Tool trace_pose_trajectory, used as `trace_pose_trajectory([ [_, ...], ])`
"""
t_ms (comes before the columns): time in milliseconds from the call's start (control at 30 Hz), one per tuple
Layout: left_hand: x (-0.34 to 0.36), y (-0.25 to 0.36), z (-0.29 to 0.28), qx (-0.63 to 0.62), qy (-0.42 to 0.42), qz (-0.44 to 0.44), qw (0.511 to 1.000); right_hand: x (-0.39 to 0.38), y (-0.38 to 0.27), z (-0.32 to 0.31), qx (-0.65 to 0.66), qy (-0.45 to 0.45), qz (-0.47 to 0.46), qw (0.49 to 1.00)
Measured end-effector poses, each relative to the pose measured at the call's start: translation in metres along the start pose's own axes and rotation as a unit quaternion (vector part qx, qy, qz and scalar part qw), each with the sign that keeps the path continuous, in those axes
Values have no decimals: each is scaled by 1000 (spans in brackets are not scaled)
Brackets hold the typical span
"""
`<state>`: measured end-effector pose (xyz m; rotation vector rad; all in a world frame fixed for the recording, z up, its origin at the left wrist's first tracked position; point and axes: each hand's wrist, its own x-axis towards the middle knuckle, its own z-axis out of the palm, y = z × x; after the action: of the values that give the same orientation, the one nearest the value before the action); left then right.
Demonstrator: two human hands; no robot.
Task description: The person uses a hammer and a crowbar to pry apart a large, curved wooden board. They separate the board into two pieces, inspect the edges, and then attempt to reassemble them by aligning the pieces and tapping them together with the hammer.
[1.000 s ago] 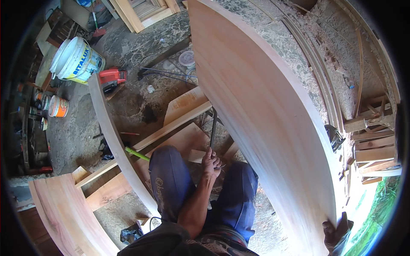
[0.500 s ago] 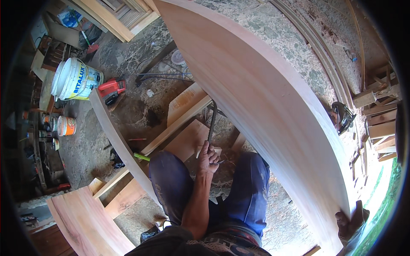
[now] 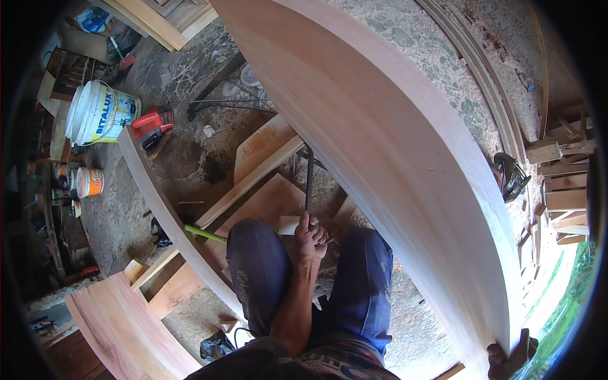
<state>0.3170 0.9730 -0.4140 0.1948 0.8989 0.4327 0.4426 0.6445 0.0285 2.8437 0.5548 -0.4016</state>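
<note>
A large pale curved wooden panel (image 3: 380,158) stands diagonally from the top centre down to the lower right. My left hand (image 3: 311,237) is closed round a dark metal bar (image 3: 308,180) between my knees; the bar's bent upper end meets the panel's lower-left edge, and a short thin end shows beside my fingers. My right hand (image 3: 510,354) grips the panel's edge at bottom right, its fingers partly in shadow. A narrow curved strip (image 3: 171,215) and a light batten (image 3: 253,177) lie left of my knees, with a green-handled tool (image 3: 209,232) beside them.
White bucket (image 3: 98,114), red power tool (image 3: 152,126), small paint cans (image 3: 88,182) and cables lie at left. A wide curved board (image 3: 126,323) sits lower left. Wooden frames (image 3: 164,22) stand at the top. A dark tool (image 3: 510,177), long strips and offcuts (image 3: 567,196) are at right.
The camera view has shifted slightly. My left hand has risen a little along with my forearm, still on the bar. My right hand stays on the panel's edge.
</note>
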Motion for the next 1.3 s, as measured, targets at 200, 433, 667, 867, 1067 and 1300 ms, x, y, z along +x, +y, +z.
trace_pose_trajectory([
  [200,2,-24,12,-28,20,37,999,6,26,10,-74,51,-42,995],
  [433,2,-14,16,6,14,15,1000,20,28,5,-4,31,-110,993],
  [667,2,-21,20,-2,18,41,999,13,23,2,-29,-7,14,999],
  [867,2,-35,22,-16,65,68,995,-4,54,17,-138,56,-15,989],
  [1067,8,-38,25,-18,74,41,996,-2,120,58,-134,165,-220,952],
  [1300,8,1,9,2,-4,1,1000,0,37,32,22,91,-78,993],
])
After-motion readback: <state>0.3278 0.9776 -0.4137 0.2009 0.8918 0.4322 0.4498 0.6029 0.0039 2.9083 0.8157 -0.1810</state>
